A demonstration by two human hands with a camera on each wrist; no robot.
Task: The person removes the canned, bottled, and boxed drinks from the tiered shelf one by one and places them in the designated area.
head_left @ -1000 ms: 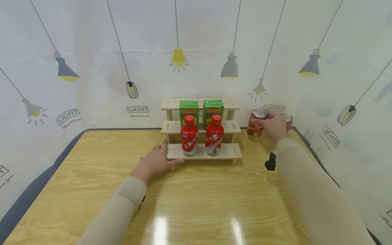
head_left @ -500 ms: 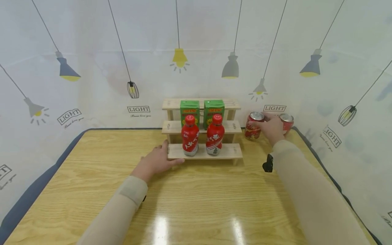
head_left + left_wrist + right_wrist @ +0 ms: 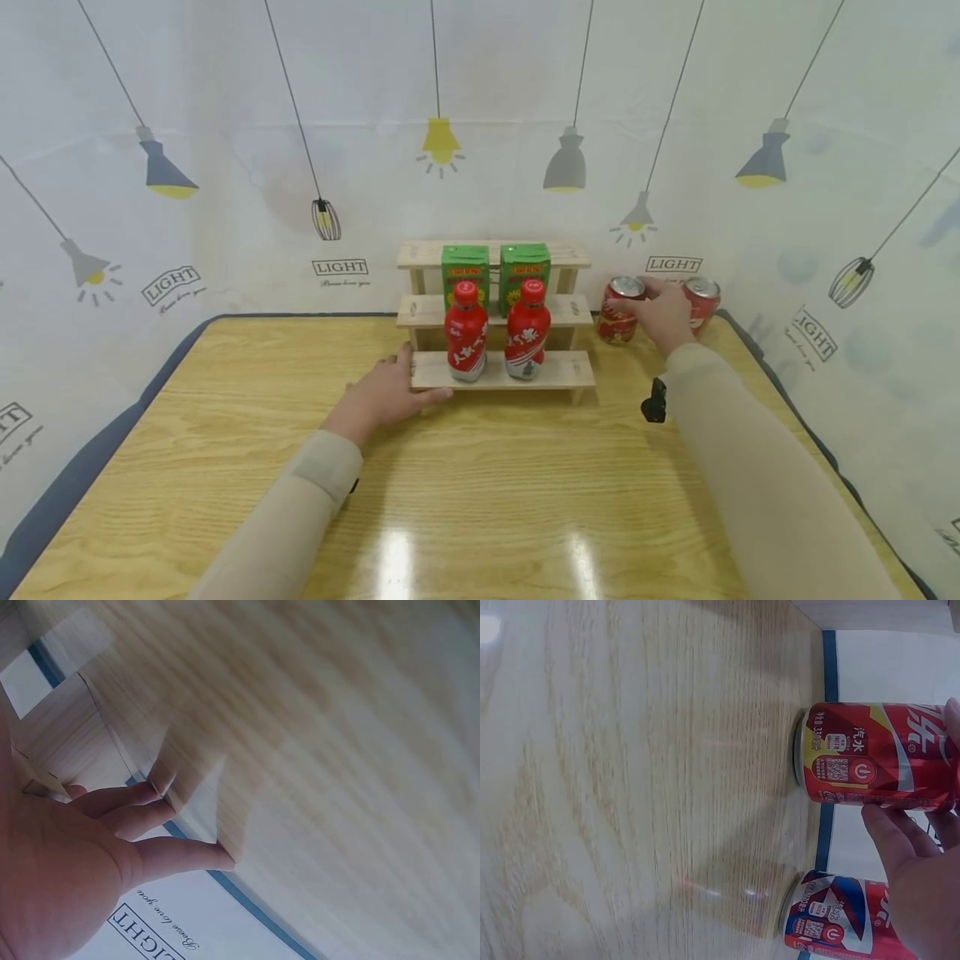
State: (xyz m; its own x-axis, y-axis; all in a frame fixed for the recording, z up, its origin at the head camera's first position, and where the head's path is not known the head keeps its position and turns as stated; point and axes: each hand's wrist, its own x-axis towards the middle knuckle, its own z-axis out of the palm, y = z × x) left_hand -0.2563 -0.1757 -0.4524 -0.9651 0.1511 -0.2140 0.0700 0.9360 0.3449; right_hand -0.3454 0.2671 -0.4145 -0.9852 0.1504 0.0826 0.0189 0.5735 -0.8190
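Note:
In the head view, my left hand (image 3: 381, 393) holds the left end of a small three-tier wooden rack (image 3: 423, 371), thumb along the front edge of the lowest board. Several of its fingers (image 3: 187, 855) touch the table in the left wrist view. My right hand (image 3: 663, 315) grips a red soda can (image 3: 877, 756), upright just right of the rack, its base at or near the tabletop. Beside that hand stands another soda can (image 3: 702, 304), red with blue in the right wrist view (image 3: 847, 915). Two red bottles (image 3: 467, 333) stand on the lowest board.
Two green drink cartons (image 3: 524, 271) stand on the middle board behind the bottles. The wooden table (image 3: 480, 500) ends at a dark blue edge against a white curtain (image 3: 255, 167) printed with lamps.
My right hand has carried the soda can slightly left and down, toward the rack. More of the other can now shows. The left hand stays at the rack's end.

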